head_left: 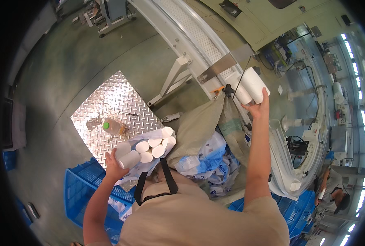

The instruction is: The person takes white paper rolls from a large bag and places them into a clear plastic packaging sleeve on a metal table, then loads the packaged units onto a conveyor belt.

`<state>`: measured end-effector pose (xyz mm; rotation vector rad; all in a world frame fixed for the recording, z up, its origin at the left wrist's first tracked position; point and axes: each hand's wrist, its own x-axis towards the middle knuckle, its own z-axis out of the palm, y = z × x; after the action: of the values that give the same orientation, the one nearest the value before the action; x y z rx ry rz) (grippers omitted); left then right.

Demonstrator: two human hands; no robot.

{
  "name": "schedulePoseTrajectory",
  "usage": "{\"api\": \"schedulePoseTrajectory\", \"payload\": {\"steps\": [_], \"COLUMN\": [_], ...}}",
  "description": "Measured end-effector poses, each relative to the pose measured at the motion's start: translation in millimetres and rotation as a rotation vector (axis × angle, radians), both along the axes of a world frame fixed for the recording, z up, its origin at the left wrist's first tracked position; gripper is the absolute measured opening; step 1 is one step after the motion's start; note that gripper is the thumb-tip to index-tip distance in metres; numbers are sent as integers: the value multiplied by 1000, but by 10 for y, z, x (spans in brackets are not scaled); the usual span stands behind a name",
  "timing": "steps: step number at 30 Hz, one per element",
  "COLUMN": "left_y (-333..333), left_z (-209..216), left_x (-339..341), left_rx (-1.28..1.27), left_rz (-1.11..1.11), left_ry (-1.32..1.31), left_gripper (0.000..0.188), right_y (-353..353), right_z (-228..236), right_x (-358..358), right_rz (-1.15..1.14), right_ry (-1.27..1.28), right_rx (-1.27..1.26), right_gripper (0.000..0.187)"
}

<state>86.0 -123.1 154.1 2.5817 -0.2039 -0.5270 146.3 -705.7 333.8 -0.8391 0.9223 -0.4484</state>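
Note:
My right hand [258, 106] reaches out to the end of the conveyor, its fingers closed round the lower end of a white paper roll [255, 85]. Another white roll [243, 95] lies beside it, partly behind the fingers. Lower left, my left hand [115, 165] grips a white roll [129, 159] at the mouth of a clear plastic bag [148, 134]. One more roll [123, 147] is close to those fingertips; whether they touch it I cannot tell. Several white rolls [154, 142] are packed inside the bag, end faces toward me, at the near edge of a metal checker-plate table [104, 96].
On the plate stands a bottle [113, 126] with a green cap. A blue crate [77, 192] sits lower left. A greenish sack [199, 131] hangs by blue-white plastic packaging [215, 164]. The conveyor [199, 37] runs up and away; another person [334, 192] works far right.

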Motion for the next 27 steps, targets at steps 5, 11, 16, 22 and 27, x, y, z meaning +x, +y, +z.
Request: {"api": "schedulePoseTrajectory", "payload": {"steps": [5,11,16,22,27], "left_y": [54,-609,-1142,-1531,-1868], "left_z": [404,1301,1683,1902,2101], "left_x": [-32,-39,84,325,519], "left_rx": [-731,-1340,-1375,-1335,-1165], "left_rz": [484,526,281,172,-155], "left_ry": [303,692,823,737,484], "left_gripper": [105,99,101,109,108], "right_y": [-284,-115,-151,1707,2017], "right_z": [-239,-382,-522,204,720], "right_x": [-380,-126,-151,-614,-962], "right_rz": [40,121,-53,848,866], "right_ry": [-139,-34,424,-293,-203], "right_rx": [-21,-116,-611,-568,-512], "right_gripper": [57,53,60,71,87]}}
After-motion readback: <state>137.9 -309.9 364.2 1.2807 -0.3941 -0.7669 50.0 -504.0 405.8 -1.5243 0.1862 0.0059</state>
